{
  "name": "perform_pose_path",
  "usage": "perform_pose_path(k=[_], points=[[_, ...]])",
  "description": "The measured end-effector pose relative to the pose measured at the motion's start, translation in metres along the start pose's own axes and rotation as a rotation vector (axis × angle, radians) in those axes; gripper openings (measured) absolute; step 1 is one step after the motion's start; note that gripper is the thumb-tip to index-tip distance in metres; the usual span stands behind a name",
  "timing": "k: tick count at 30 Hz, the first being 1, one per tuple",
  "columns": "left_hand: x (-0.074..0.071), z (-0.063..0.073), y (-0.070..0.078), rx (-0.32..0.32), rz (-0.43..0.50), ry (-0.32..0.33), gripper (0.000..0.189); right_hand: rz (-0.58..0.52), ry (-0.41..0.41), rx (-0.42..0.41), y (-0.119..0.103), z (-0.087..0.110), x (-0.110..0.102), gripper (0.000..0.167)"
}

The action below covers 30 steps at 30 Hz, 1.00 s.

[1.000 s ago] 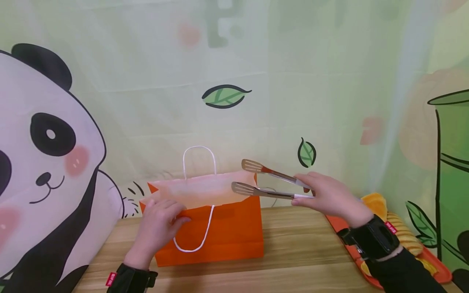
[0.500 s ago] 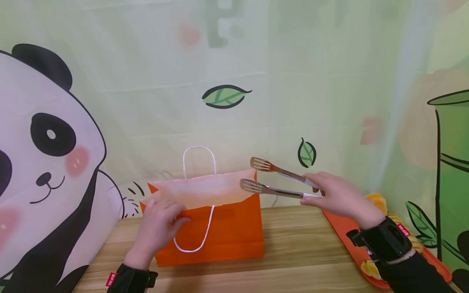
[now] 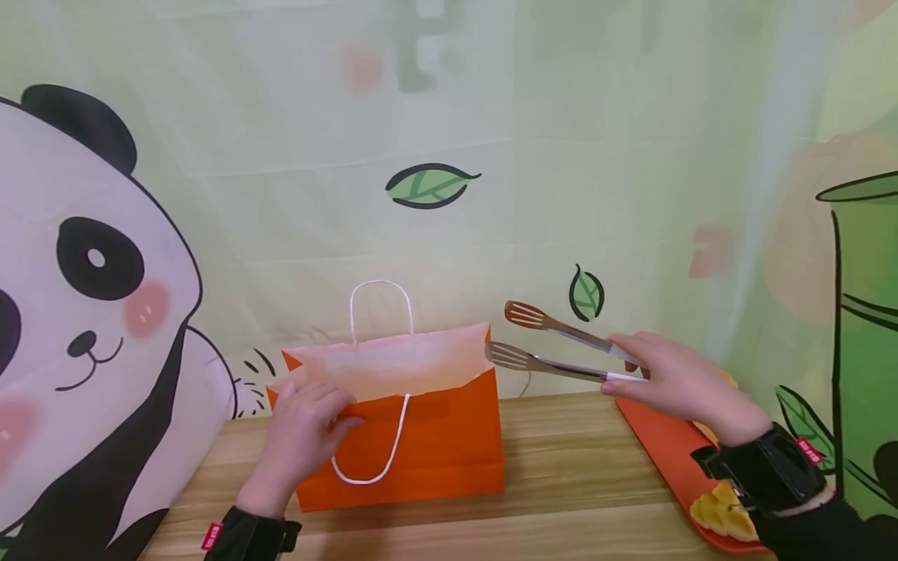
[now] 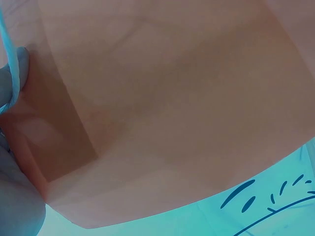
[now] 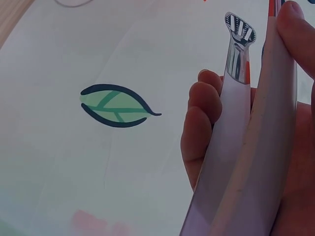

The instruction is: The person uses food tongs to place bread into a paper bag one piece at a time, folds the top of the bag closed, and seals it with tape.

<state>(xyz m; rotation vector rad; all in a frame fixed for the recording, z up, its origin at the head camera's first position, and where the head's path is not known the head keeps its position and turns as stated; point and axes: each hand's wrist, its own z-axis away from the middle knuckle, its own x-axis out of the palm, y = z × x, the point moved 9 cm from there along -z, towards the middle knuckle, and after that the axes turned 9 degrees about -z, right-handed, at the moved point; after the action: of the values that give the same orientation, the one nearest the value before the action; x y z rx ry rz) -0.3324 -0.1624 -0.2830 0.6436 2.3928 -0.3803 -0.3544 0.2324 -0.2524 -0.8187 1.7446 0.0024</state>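
An orange paper bag [image 3: 442, 444] with white handles stands upright on the table, its mouth spread. My left hand [image 3: 302, 436] pinches the bag's front rim at the left, beside the front handle [image 3: 365, 481]. In the left wrist view, the pale bag interior [image 4: 187, 98] fills most of the picture, with parts of the fingers [image 4: 6, 86] at the left edge. To the right of the bag, my right hand [image 3: 684, 382] holds metal tongs [image 3: 571, 369] with white grips [image 5: 221, 142]. The slotted tips are apart, nothing between them, near the bag's right top corner.
An orange-red tray [image 3: 652, 444] lies at the right of the wooden table [image 3: 575, 467]. Yellow bread-like food [image 3: 726, 510] sits on it, partly hidden by the right forearm. Behind the table hangs a printed cloth [image 3: 631, 156] with a panda and leaves.
My right hand has moved right with the tongs, away from the bag's mouth and over the tray, covering more of the food. The left hand and bag have stayed put.
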Motion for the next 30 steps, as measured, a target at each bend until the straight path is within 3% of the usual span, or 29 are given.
perform_pose_path(k=[3, 12, 30], points=[[0.000, 0.000, 0.000, 0.001, 0.001, 0.001, 0.030, 0.018, 0.005, 0.003, 0.004, 0.004, -0.004, 0.053], [-0.001, 0.000, 0.001, 0.004, 0.000, 0.010, 0.031, 0.062, -0.007, 0.064, 0.015, 0.013, -0.010, 0.076], [-0.002, 0.000, 0.001, -0.005, 0.000, 0.001, 0.031, 0.156, -0.050, 0.080, 0.030, 0.024, -0.011, 0.075]])
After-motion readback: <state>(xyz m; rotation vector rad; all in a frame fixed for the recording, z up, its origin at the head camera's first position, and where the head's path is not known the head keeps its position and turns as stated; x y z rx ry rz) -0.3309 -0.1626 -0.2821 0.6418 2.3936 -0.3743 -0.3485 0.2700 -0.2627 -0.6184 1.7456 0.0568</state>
